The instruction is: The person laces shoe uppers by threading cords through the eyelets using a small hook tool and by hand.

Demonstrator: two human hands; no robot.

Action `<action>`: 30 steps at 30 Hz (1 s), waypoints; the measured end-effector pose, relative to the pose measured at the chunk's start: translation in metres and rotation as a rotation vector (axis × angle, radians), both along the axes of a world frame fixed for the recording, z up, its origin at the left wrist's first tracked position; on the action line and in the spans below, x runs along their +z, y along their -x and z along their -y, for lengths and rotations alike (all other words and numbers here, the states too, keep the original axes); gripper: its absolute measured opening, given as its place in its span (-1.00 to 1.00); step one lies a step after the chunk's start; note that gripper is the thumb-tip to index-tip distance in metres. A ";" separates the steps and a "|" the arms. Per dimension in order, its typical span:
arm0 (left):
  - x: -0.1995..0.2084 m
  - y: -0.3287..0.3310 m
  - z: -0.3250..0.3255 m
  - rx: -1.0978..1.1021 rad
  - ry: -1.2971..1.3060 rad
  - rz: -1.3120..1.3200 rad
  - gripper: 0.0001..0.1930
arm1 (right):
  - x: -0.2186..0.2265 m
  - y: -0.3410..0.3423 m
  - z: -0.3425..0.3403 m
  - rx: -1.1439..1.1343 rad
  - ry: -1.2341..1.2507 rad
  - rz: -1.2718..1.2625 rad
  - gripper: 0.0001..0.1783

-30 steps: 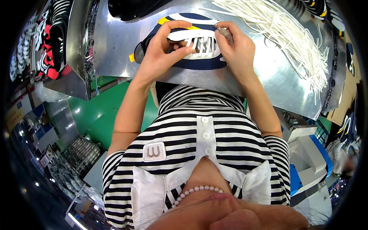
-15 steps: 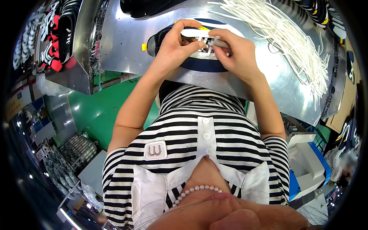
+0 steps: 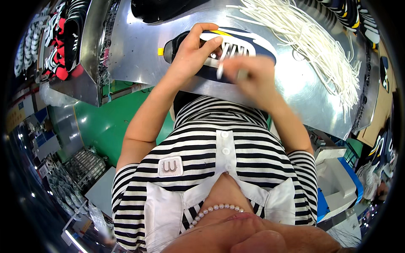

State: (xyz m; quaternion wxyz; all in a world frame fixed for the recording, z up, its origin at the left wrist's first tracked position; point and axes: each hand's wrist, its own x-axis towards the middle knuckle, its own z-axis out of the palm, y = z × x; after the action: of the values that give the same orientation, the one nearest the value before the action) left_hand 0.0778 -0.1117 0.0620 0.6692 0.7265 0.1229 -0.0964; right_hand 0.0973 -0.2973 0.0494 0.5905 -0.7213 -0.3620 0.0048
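A navy sneaker (image 3: 265, 45) with white and yellow parts lies sideways on the metal table, its heel with a yellow tab toward the left. Over its opening, my left hand (image 3: 187, 57) grips the near-heel edge, thumb and forefinger at the collar. White lacing crosses the sneaker's front opening. My right hand (image 3: 256, 78) is smeared by motion just on the near side of the sneaker. A white shoelace (image 3: 220, 71) shows at its pinched fingertips. Something pale, perhaps a small grey tool, is blurred inside that hand.
A heap of loose white laces (image 3: 308, 46) spreads over the right of the metal table (image 3: 139, 50). A black shoe (image 3: 160, 9) sits at the far edge. Red, black and white shoes (image 3: 61, 50) are stacked at left. An open white-and-blue box (image 3: 339, 181) stands lower right.
My right hand has moved from the lacing toward me, drawing the white shoelace. More of the sneaker's laced front and toe now shows. My left hand stays on the collar, its thumb shifted slightly.
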 end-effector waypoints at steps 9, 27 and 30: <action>0.004 -0.007 -0.002 -0.076 -0.301 0.155 -0.57 | -0.002 0.014 0.015 -0.059 0.072 -0.338 -0.79; 0.018 0.033 -0.004 -0.244 -0.659 0.271 -0.71 | -0.006 0.003 -0.015 -0.215 -0.162 -0.758 -0.85; 0.016 0.030 0.000 -0.252 -0.681 0.277 -0.67 | -0.020 0.002 -0.022 -0.227 -0.257 -0.732 -0.84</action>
State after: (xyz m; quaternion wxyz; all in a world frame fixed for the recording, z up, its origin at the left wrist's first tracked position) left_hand 0.0477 -0.1115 0.0780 0.3830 0.9225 -0.0339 -0.0324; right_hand 0.0948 -0.2755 0.0297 0.7624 -0.6278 -0.0437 0.1508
